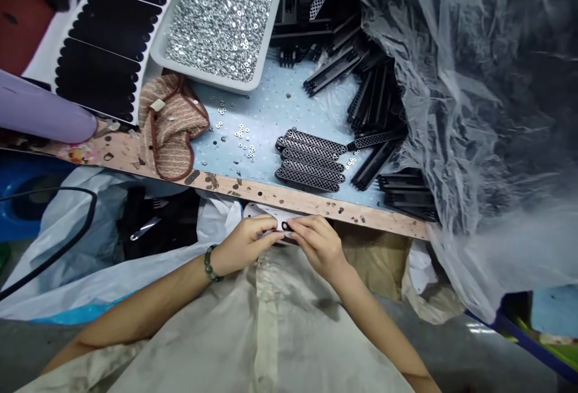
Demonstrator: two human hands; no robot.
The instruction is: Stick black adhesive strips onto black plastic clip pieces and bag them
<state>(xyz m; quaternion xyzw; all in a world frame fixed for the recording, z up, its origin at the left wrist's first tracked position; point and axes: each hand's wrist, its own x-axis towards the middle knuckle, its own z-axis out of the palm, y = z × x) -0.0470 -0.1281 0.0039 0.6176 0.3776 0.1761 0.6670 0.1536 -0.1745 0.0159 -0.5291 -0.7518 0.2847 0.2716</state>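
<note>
Small dark piece [285, 225] — rounded, finer detail too small to read — sat just off the wooden table edge [311, 203]. Right hand [318, 245] pinched its end; left hand [251, 238] was close by, thumb and forefinger drawn together, grip unclear. Beyond: lattice-faced black bars [311, 170], shiny ring-shaped washers [221, 20] heaped in a pale tray [205, 75], ribbed brown cloth [174, 134], crinkled translucent sheeting [474, 110].

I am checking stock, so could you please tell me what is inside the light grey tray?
The tray holds many small, silvery, ring-like pieces; they cover its floor, so anything beneath them is hidden.
</note>
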